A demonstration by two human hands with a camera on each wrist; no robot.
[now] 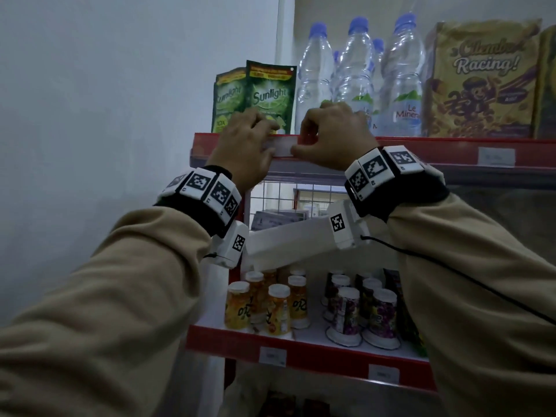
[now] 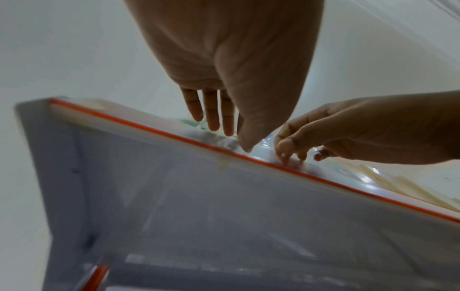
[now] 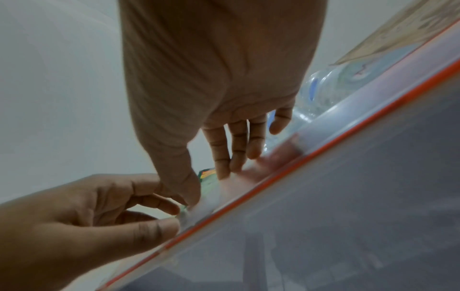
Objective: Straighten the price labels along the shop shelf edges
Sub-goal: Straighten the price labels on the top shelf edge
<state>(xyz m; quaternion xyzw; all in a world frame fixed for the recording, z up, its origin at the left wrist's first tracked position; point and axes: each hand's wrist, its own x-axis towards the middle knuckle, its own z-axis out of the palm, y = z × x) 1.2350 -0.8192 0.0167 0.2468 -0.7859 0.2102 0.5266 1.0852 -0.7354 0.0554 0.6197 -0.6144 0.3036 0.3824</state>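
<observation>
We pinch the white price label [image 1: 281,148] on the red shelf edge [image 1: 436,145] with both hands. Our left hand [image 1: 245,145] holds its left end between thumb and curled fingers [image 3: 159,202], our right hand [image 1: 331,136] its right end.

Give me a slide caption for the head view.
Both hands, left and right, pinch a white price label on the red shelf edge.
</observation>
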